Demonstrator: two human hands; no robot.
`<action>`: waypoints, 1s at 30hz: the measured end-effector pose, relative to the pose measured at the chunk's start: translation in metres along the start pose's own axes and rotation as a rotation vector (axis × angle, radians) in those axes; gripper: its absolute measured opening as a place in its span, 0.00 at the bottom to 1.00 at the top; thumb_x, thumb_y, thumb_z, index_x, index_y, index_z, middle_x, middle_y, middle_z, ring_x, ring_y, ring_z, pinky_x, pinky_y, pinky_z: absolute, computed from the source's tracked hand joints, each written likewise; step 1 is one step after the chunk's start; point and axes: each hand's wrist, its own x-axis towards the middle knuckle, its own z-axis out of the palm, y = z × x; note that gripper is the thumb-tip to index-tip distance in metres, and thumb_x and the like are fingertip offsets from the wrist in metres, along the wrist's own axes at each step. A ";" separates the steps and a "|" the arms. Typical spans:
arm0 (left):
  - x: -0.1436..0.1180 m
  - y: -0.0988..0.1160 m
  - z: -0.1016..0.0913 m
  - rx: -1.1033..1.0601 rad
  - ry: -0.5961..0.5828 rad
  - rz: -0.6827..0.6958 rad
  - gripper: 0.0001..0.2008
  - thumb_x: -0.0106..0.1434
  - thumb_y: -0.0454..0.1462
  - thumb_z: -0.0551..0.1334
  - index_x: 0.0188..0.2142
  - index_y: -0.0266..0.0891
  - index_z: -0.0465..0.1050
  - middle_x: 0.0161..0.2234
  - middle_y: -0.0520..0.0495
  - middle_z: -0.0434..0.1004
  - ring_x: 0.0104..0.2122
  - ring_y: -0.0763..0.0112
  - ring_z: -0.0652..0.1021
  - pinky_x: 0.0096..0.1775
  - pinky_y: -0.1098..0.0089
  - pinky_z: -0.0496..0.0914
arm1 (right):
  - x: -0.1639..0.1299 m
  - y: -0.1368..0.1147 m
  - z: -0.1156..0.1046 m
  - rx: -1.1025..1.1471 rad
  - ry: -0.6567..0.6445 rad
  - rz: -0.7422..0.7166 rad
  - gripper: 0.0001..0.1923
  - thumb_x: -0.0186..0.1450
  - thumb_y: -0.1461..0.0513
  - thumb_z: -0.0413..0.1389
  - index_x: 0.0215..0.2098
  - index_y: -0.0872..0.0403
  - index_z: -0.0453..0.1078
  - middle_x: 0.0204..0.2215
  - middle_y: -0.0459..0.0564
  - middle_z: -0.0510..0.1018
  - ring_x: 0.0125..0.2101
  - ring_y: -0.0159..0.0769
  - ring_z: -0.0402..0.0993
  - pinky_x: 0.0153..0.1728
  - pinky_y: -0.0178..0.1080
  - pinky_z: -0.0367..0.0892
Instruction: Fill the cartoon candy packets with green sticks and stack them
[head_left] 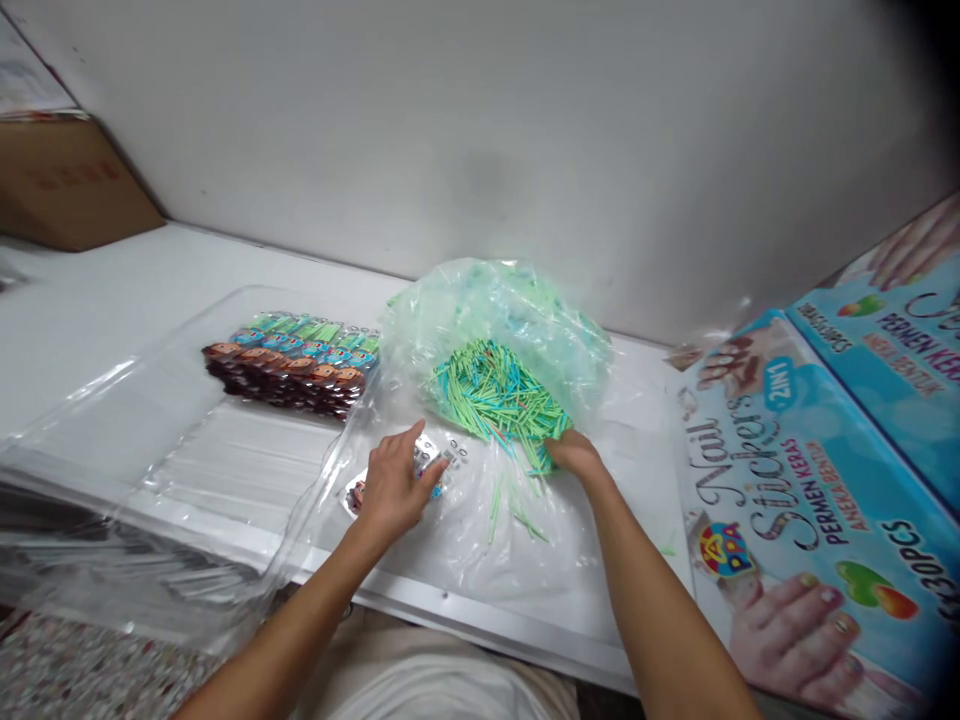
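Sorting of small items looks to be the step in hand: sticks and flat sticker packets are being brought together on the white table [112, 300]. The right hand [574, 455] reaches into the near edge of the pile of sticks [495, 395], at about 6 o'clock of the pile; its fingers are buried among them, so I cannot tell if they are closed on any. The left hand [394, 490] rests palm down on the small packets [442, 458], fingers curved and pressing on them, thumb pointing to 1 o'clock; it seems to hold them flat more than to pinch them.

I judge the next move calls for a fine pinch, because the sticks are thin, light and lie crossed over each other, so a single one is not easy to separate.

These sticks are green and blue, with a few pink ones, and they lie on an open clear plastic bag [502, 300]; some loose ones have spilled toward 6 o'clock. At 9 o'clock from the pile a row of finished packs [292, 360] lies in a clear tray [187, 440]. At 3 o'clock stand printed boxes of nail stickers [795, 480].
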 end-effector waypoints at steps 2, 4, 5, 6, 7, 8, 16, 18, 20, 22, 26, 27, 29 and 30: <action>-0.002 0.006 0.001 -0.082 0.041 0.014 0.24 0.62 0.46 0.58 0.55 0.38 0.66 0.49 0.38 0.74 0.50 0.55 0.71 0.51 0.55 0.64 | -0.009 -0.002 0.000 0.020 0.010 -0.099 0.16 0.67 0.58 0.53 0.51 0.56 0.66 0.49 0.53 0.71 0.44 0.40 0.72 0.43 0.47 0.70; -0.002 0.014 0.003 -0.194 0.079 -0.020 0.21 0.63 0.46 0.57 0.51 0.39 0.69 0.47 0.40 0.75 0.48 0.58 0.73 0.50 0.58 0.66 | -0.021 -0.005 0.000 0.052 0.035 -0.208 0.13 0.69 0.59 0.50 0.46 0.59 0.68 0.43 0.55 0.74 0.42 0.41 0.72 0.42 0.44 0.68; -0.001 0.019 0.005 -0.260 0.086 -0.049 0.20 0.63 0.46 0.56 0.50 0.39 0.70 0.46 0.40 0.75 0.47 0.59 0.74 0.48 0.59 0.67 | -0.027 -0.006 0.000 0.074 0.049 -0.260 0.12 0.69 0.61 0.47 0.43 0.60 0.68 0.40 0.56 0.75 0.41 0.41 0.72 0.41 0.42 0.67; 0.000 0.024 0.006 -0.332 0.079 -0.082 0.19 0.63 0.47 0.56 0.48 0.39 0.71 0.45 0.41 0.75 0.46 0.60 0.74 0.47 0.61 0.68 | -0.033 -0.007 0.001 0.099 0.059 -0.310 0.11 0.69 0.62 0.44 0.40 0.60 0.67 0.36 0.55 0.75 0.39 0.40 0.72 0.39 0.40 0.66; 0.002 0.030 0.008 -0.409 0.060 -0.115 0.19 0.63 0.47 0.56 0.47 0.39 0.71 0.44 0.41 0.76 0.44 0.60 0.75 0.45 0.62 0.69 | -0.040 -0.008 0.001 0.127 0.063 -0.360 0.12 0.69 0.63 0.42 0.38 0.59 0.65 0.33 0.54 0.75 0.36 0.39 0.72 0.37 0.39 0.65; 0.005 0.036 0.009 -0.486 0.033 -0.148 0.19 0.63 0.48 0.56 0.46 0.38 0.72 0.44 0.41 0.76 0.44 0.61 0.75 0.45 0.62 0.69 | -0.047 -0.009 0.002 0.156 0.059 -0.408 0.12 0.69 0.63 0.40 0.37 0.57 0.64 0.31 0.52 0.74 0.33 0.38 0.72 0.34 0.37 0.64; 0.021 0.078 0.022 -0.745 -0.145 0.057 0.27 0.64 0.53 0.50 0.54 0.41 0.67 0.57 0.41 0.67 0.60 0.61 0.63 0.61 0.59 0.51 | -0.124 -0.028 0.015 0.284 -0.050 -0.858 0.06 0.66 0.64 0.46 0.33 0.53 0.63 0.30 0.51 0.72 0.31 0.38 0.68 0.35 0.39 0.62; 0.017 0.085 0.030 -0.840 -0.206 0.085 0.27 0.63 0.54 0.51 0.55 0.43 0.67 0.57 0.41 0.67 0.60 0.61 0.63 0.61 0.59 0.51 | -0.132 -0.034 0.017 0.451 -0.087 -0.920 0.07 0.66 0.63 0.46 0.32 0.53 0.63 0.29 0.49 0.71 0.32 0.38 0.68 0.38 0.41 0.63; 0.011 0.093 0.038 -1.020 -0.122 -0.047 0.28 0.65 0.55 0.47 0.56 0.43 0.65 0.58 0.41 0.66 0.60 0.62 0.63 0.61 0.58 0.52 | -0.133 -0.039 0.019 0.771 -0.067 -0.808 0.09 0.67 0.58 0.48 0.30 0.52 0.63 0.25 0.46 0.69 0.29 0.36 0.67 0.37 0.41 0.64; 0.004 0.102 0.046 -1.247 0.038 -0.271 0.30 0.66 0.56 0.42 0.56 0.41 0.62 0.57 0.40 0.66 0.59 0.62 0.64 0.60 0.57 0.54 | -0.134 -0.048 0.023 1.215 -0.018 -0.639 0.13 0.67 0.52 0.49 0.30 0.52 0.61 0.25 0.44 0.67 0.27 0.33 0.66 0.35 0.40 0.65; -0.005 0.121 0.051 -1.585 0.211 -0.677 0.31 0.63 0.58 0.44 0.53 0.39 0.61 0.53 0.37 0.68 0.50 0.62 0.73 0.52 0.60 0.65 | -0.146 -0.067 0.042 1.725 0.042 -0.504 0.15 0.65 0.48 0.51 0.33 0.51 0.62 0.29 0.45 0.70 0.33 0.35 0.70 0.40 0.41 0.66; -0.006 0.123 0.051 -1.613 0.235 -0.741 0.30 0.63 0.58 0.45 0.52 0.38 0.62 0.52 0.37 0.69 0.48 0.63 0.74 0.50 0.63 0.67 | -0.151 -0.069 0.047 1.663 0.054 -0.511 0.15 0.66 0.48 0.50 0.33 0.51 0.64 0.30 0.46 0.71 0.36 0.36 0.70 0.43 0.42 0.65; -0.008 0.121 0.049 -1.605 0.250 -0.788 0.29 0.63 0.57 0.47 0.50 0.38 0.65 0.50 0.39 0.71 0.48 0.66 0.75 0.49 0.66 0.68 | -0.159 -0.068 0.057 1.457 0.097 -0.552 0.16 0.67 0.49 0.49 0.34 0.52 0.67 0.33 0.48 0.73 0.41 0.37 0.69 0.48 0.42 0.62; -0.009 0.118 0.048 -1.575 0.228 -0.768 0.28 0.63 0.56 0.48 0.48 0.37 0.67 0.48 0.39 0.73 0.48 0.66 0.74 0.49 0.68 0.67 | -0.161 -0.065 0.060 1.361 0.122 -0.572 0.16 0.68 0.50 0.48 0.34 0.52 0.67 0.34 0.49 0.73 0.42 0.37 0.68 0.49 0.42 0.60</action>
